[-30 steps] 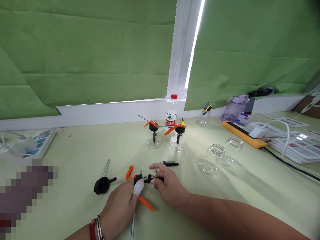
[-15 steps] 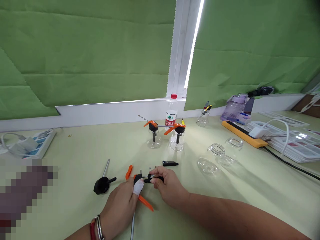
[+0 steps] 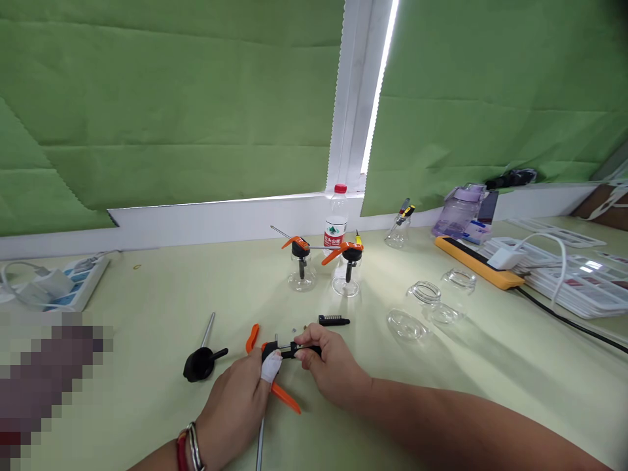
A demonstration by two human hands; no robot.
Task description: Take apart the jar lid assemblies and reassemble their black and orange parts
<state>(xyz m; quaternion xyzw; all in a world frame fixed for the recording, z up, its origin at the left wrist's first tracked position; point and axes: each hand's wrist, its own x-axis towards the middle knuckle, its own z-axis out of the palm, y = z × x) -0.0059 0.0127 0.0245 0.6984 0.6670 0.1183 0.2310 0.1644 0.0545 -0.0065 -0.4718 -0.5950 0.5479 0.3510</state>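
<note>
Lower centre of the frame, black-and-orange assembly: its black body bridges the gap from the left hand to the right hand, gripped at both ends; an orange lever angles down and right beside the left thumb, and a metal rod runs from under the left hand to the bottom of the frame.
Table: its back edge meets the white wall strip around mid-height; a wide stretch of surface lies between the hands and two glass jars beyond.
Nearby pieces: black spring piece just beyond the right hand; black cap left of the left hand, apart from it; clear glass dish right of centre, well apart from both.
Left fingers: curled round the assembly, the white-wrapped thumb against its black body.
Right fingers: pinched narrow, thumb and index holding the black end.
</note>
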